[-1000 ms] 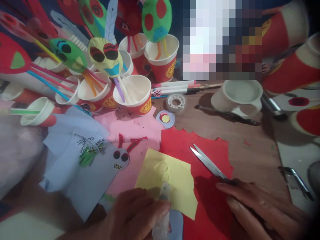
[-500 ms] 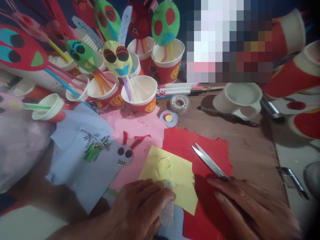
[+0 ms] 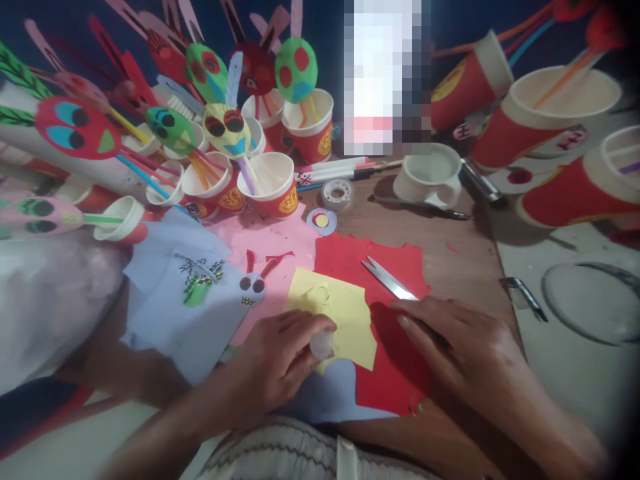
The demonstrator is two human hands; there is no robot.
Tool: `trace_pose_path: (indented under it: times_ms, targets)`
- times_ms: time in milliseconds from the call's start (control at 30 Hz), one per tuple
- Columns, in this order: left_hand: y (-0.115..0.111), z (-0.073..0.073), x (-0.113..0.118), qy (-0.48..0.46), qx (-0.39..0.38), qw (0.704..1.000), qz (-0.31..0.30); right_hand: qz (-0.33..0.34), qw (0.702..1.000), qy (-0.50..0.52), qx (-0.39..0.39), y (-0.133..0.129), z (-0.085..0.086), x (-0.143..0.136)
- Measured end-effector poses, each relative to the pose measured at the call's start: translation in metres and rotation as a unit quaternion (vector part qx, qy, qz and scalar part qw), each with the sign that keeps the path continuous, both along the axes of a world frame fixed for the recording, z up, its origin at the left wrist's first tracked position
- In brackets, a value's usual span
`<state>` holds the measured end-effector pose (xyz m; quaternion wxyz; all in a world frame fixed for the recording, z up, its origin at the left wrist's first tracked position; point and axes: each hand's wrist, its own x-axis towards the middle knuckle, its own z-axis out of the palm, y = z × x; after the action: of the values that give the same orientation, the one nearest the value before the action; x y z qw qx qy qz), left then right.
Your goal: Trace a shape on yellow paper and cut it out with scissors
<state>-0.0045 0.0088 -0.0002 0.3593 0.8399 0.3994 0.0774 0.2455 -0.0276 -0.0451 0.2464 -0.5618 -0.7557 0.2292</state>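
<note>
My left hand (image 3: 287,353) is closed around a small translucent bottle (image 3: 321,345), its round end facing me. The bottle is over the lower left part of a yellow paper sheet (image 3: 345,320), which has a few small cut or drawn shapes near its top. My right hand (image 3: 455,347) is closed over the handles of a pair of scissors (image 3: 393,279). The blades stick out slightly parted, above red paper (image 3: 400,373) with a ragged edge. Left of the yellow sheet, a light blue paper face (image 3: 253,287) with red feelers lies on pink paper (image 3: 275,243).
Red paper cups (image 3: 270,193) holding decorated spoon puppets crowd the back left. A tape roll (image 3: 337,193), pens (image 3: 340,170) and a white mug (image 3: 430,170) stand behind the papers. More cups (image 3: 545,120) and a cutter-like tool (image 3: 525,298) are at right. A plastic bag (image 3: 50,300) lies left.
The view has shifted back, and my lap now shows. The bottle has tipped, so its round end faces me more. Both hands keep their hold.
</note>
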Motion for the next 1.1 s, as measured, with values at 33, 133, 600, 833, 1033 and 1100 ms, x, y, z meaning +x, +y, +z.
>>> trace_pose_path:
  times_ms: [33,133,600,833,1033,1100]
  targets:
    - [0.0,0.0,0.0,0.0,-0.008,1.0,0.001,-0.003,1.0,0.0,0.006,0.0,-0.001,-0.001]
    - [-0.001,0.0,0.001,-0.002,-0.031,0.999,0.012,-0.004,1.0,-0.007,0.029,0.0,-0.002,-0.002]
    - [-0.005,0.005,0.003,0.003,-0.018,0.999,0.032,-0.045,0.998,0.036,-0.011,-0.002,0.002,-0.006]
    - [-0.006,-0.006,0.0,0.0,-0.015,0.999,0.042,-0.044,0.999,0.015,0.006,-0.009,0.028,0.008]
    - [-0.007,-0.006,-0.002,-0.017,-0.013,0.999,0.027,-0.107,0.993,-0.049,-0.002,-0.01,0.042,0.04]
    - [-0.007,-0.008,-0.002,-0.029,-0.011,0.999,0.022,-0.12,0.987,-0.107,0.006,-0.002,0.044,0.043]
